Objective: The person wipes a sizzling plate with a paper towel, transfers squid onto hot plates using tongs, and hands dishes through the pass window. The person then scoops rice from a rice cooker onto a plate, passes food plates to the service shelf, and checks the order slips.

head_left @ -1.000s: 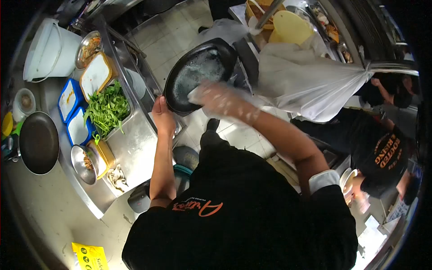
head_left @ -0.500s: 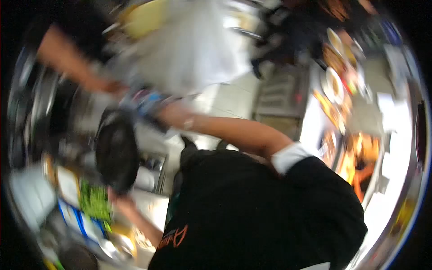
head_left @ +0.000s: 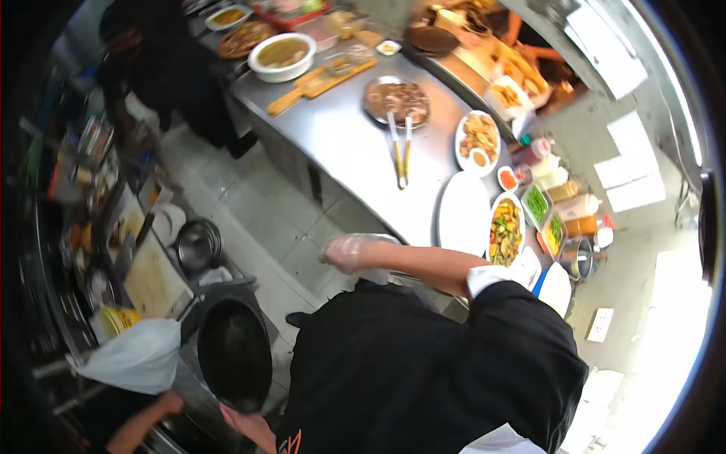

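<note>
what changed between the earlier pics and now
The view has swung right to the steel counter. The gloved right hand has left the black pan, now lower left in view. The left hand still holds the pan's edge.

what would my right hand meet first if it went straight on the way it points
The right hand would probably cross above the floor to the stacked dark bowls, but depth is unclear.
</note>
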A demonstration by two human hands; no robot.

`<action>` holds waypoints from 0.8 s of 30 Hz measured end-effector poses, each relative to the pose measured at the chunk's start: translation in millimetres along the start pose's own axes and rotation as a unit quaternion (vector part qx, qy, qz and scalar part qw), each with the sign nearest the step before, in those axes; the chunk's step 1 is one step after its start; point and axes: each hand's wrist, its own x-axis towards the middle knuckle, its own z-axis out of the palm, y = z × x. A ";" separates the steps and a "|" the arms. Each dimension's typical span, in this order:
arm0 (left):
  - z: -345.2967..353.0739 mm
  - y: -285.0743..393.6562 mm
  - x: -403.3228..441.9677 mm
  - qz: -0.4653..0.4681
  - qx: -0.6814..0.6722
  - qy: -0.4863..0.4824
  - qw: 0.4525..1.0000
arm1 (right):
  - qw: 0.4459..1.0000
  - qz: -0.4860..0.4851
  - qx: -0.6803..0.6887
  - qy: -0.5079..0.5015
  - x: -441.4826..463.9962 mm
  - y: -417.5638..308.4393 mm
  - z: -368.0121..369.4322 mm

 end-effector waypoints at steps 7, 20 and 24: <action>332.1 54.8 13.1 0.017 -0.121 -0.422 0.898 | 0.868 0.303 0.125 0.374 -113.6 107.3 -22.9; 887.7 26.9 -295.4 -0.043 -0.056 -0.622 0.780 | 0.796 0.443 0.239 0.337 -108.0 173.9 -96.0; 933.9 27.7 -358.4 0.052 0.014 -0.646 0.761 | 0.775 0.447 0.225 0.385 -111.3 175.3 -97.6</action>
